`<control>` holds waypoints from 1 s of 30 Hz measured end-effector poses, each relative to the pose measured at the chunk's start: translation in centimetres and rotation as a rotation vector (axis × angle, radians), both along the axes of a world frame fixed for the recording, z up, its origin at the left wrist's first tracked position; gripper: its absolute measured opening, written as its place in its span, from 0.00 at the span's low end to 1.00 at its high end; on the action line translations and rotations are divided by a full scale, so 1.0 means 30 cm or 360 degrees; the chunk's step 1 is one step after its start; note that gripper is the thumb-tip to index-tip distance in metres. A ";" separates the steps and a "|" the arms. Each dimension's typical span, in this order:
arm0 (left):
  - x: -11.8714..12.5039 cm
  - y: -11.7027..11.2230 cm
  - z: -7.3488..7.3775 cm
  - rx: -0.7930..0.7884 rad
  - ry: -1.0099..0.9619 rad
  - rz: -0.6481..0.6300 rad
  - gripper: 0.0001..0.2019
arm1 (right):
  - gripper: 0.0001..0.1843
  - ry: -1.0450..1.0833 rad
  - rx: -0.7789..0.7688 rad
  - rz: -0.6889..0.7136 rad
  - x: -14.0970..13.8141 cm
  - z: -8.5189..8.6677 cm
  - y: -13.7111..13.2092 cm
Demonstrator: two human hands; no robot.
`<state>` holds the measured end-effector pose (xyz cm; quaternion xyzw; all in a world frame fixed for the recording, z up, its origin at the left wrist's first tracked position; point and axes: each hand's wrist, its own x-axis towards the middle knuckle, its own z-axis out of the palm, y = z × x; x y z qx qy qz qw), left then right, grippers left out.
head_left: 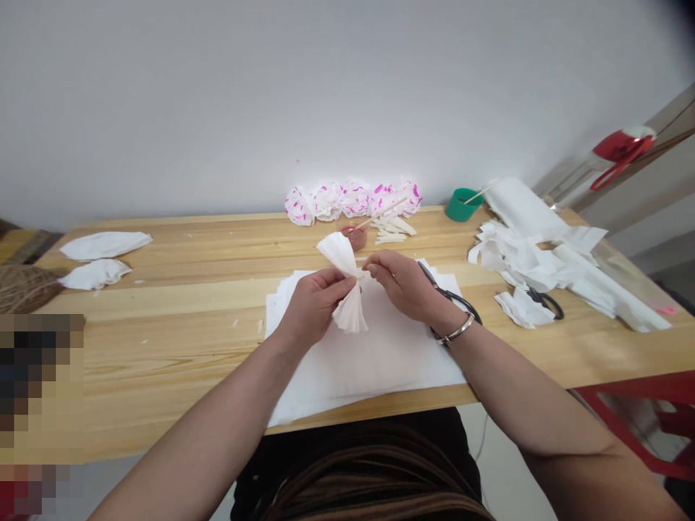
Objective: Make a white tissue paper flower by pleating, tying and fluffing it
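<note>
A white pleated paper bow [350,307], gathered at its middle and fanned out at both ends, is held above a stack of white paper sheets [374,369]. My left hand [320,304] pinches it at the narrow waist. Right beside that waist, my right hand [399,282] has its fingertips closed together; whatever small thing they grip there is hidden. Black-handled scissors [461,300] lie on the sheets, partly behind my right wrist.
Along the wall sit several white paper pompoms with pink marks [355,199]. Before them are a small pink pot [355,237] with a stick and white strips [394,230]. A green cup [461,206], crumpled white paper [515,253] and a bottle [602,163] stand rightward; twine [27,289] lies left.
</note>
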<state>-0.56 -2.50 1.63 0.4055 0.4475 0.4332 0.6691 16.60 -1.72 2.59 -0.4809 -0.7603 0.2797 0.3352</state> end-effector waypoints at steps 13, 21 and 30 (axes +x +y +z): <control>0.004 0.012 -0.009 -0.0410 -0.0376 -0.0070 0.05 | 0.13 -0.0981 0.0993 0.0315 0.016 -0.016 -0.003; 0.001 0.008 -0.013 -0.0284 -0.0253 -0.0101 0.07 | 0.10 -0.0964 0.0928 0.0340 0.004 -0.004 -0.014; -0.004 0.006 -0.005 -0.0200 -0.0139 -0.0088 0.08 | 0.10 -0.0368 0.0389 0.0270 0.000 -0.009 -0.014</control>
